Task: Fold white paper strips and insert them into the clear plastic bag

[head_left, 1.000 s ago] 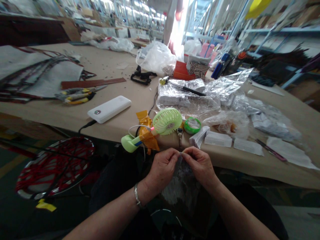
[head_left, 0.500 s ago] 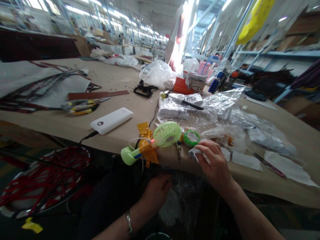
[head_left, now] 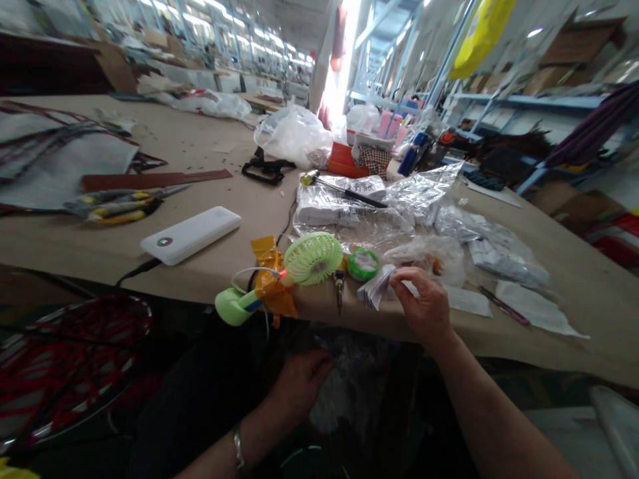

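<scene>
Brown-covered table: its near edge (head_left: pixel 190 283) runs across in front of the person, with the loose goods on top.
Dark space below the edge: a crumpled clear plastic bag (head_left: pixel 344 386) hangs between the forearms. It looks light, limp and slippery, so it would be best taken by its rim, which is too dim to make out.
Left hand: low beside that bag (head_left: pixel 302 379), fingers curled, a silvery bangle (head_left: pixel 238 449) on the wrist. Whether it grips the plastic cannot be told.
Right hand: over the table edge (head_left: pixel 426 306), thumb and fingers bent together, tips touching the paper. Whether a sheet is pinched is not clear.
Pale green plastic fan (head_left: pixel 313 258): left of the paper, orange tape (head_left: pixel 274 293) around its handle.
White rounded power bank (head_left: pixel 192 236): farther left, lying flat, a dark cable at its near end.
Small white paper slips (head_left: pixel 377 287): in a loose, fanned stack near the table edge, at the right fingertips. They should be very light, bendy and easy to crease, apt to cling together; a corner or the raised upper edge seems the place to take one.
Round green-rimmed holder (head_left: pixel 363 264): just behind the slips.
Thin metal-tipped tool (head_left: pixel 339 291): between fan and slips, pointing toward the person.
</scene>
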`<action>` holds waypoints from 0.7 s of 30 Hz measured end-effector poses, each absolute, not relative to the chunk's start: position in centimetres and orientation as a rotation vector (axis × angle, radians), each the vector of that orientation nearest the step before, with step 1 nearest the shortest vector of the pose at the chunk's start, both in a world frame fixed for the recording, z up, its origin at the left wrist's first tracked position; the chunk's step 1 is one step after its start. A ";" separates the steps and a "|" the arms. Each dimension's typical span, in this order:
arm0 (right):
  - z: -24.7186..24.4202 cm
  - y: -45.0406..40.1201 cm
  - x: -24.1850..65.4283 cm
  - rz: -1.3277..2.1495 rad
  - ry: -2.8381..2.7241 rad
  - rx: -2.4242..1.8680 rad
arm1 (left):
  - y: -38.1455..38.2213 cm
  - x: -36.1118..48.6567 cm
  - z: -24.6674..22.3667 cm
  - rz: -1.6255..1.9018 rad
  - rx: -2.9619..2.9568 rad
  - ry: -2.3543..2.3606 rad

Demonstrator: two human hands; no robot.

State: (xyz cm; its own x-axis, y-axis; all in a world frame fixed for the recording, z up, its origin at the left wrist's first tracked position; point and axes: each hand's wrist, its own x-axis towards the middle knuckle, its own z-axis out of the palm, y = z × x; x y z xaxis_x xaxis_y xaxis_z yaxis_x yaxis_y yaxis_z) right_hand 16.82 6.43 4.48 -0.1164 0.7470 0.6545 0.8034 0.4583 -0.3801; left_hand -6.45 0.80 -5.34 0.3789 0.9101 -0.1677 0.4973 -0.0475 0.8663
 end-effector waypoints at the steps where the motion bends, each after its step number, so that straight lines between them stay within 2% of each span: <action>1: 4.1 5.8 17.1 -0.057 -1.864 -1.299 | 0.7 -6.3 -5.2 0.537 1.673 1.249; 10: 0.2 2.6 16.3 -0.318 -2.179 -1.388 | 0.1 -4.7 -4.2 0.571 1.596 1.207; 21: -0.2 2.8 17.2 -0.068 -1.937 -1.198 | 0.5 -1.1 -1.0 0.667 1.262 1.037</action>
